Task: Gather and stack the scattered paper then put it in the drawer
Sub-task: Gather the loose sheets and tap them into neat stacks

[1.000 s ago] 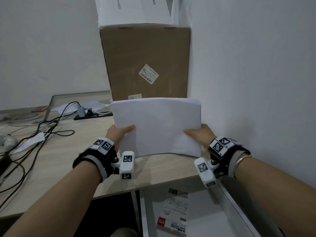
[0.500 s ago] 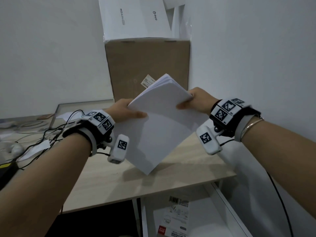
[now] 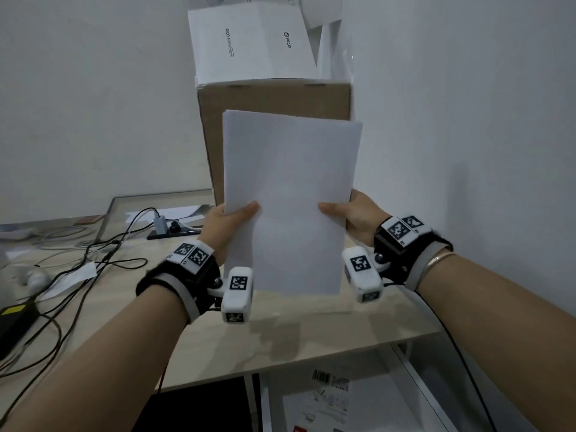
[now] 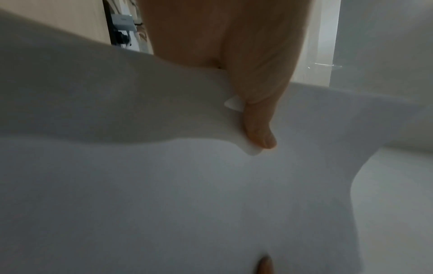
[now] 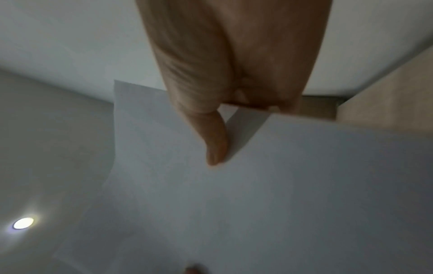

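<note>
A stack of white paper stands upright on its short edge, raised just above the wooden desk. My left hand pinches its left edge, thumb on the front. My right hand pinches the right edge the same way. In the left wrist view the left hand has its thumb pressed onto the paper. The right wrist view has my right hand with its thumb lying on the paper. Below the desk's front edge an open white drawer holds a printed packet.
A brown cardboard box stands behind the paper against the wall, with a white box on top. Black cables and loose paper slips spread over the left of the desk. A white wall closes the right side.
The stack has been turned from lying wide on its long edge, through a tilt in the air, to standing tall on its short edge. Both hands rose and came back down with it.
</note>
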